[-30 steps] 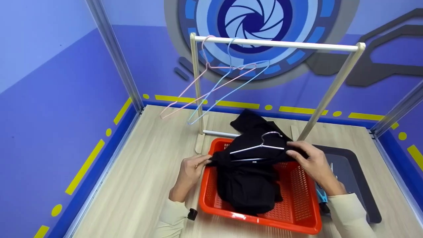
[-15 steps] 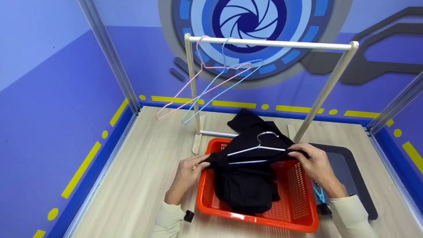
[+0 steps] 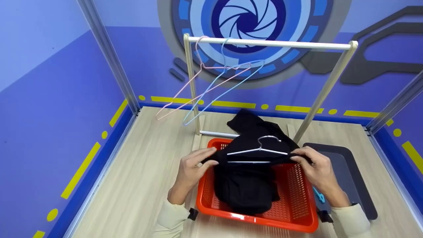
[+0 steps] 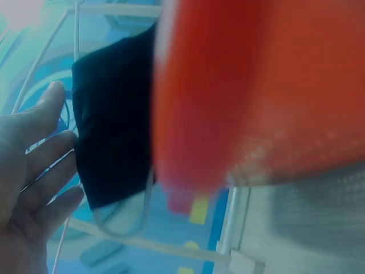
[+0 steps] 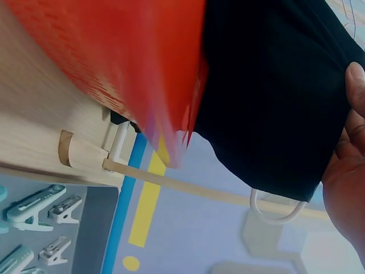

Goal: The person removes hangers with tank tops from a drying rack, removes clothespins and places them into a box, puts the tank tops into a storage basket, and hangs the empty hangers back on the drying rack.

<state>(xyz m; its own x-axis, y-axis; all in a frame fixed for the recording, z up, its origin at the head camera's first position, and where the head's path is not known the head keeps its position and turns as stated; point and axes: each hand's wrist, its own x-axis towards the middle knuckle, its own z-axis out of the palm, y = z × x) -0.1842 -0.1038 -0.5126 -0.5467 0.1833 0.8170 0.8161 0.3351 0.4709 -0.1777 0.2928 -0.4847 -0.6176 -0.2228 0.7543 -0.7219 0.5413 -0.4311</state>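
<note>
A black garment (image 3: pixel 246 188) lies bunched in the red basket (image 3: pixel 257 218), with more of it spread over the far rim. On it is a white wire hanger (image 3: pixel 244 151) with a silver hook (image 3: pixel 259 142), its ends running under the cloth. My left hand (image 3: pixel 191 165) pinches the garment by the hanger's left end, thumb below the forefinger. At the right end my right hand (image 3: pixel 317 168) pinches the cloth the same way. Each wrist view has the black cloth (image 5: pixel 274 97) hanging beside the fingers, the basket's blurred wall (image 4: pixel 199 103) covering much of the scene.
Behind the basket stands a clothes rack with a pale top rail (image 3: pixel 281 43). A pink hanger (image 3: pixel 181 94) and a blue hanger (image 3: pixel 211 86) hang at its left. To the right lies a dark grey tray (image 3: pixel 358 180), with several clothespins (image 5: pixel 35 206) in it.
My left hand has shifted a little to the right and up, closer to the hanger's end. The right hand and hanger have moved slightly; the garment stays over the basket.
</note>
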